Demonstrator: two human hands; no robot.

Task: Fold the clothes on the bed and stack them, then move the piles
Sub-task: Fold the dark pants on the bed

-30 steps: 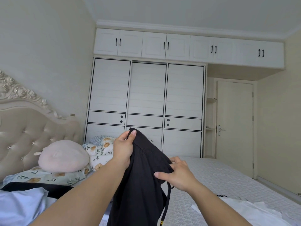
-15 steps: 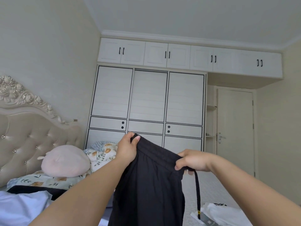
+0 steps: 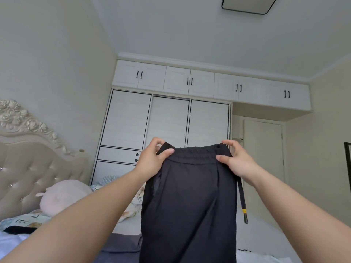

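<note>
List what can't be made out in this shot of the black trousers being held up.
- Trousers, head view: legs cut off by the bottom edge, so length and hems unseen.
- Bed: mostly hidden by the trousers and both forearms; other clothes barely show.
- Left hand and right hand: fingertips behind the waistband hidden by fabric.
- Drawstring: its other end is not visible.

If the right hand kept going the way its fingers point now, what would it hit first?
The right hand points left along the trousers' waistband; the left hand, pinching the other end, would likely come first, though depth is unclear.

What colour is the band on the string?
Yellow, near the tip of the string, in the head view.
</note>
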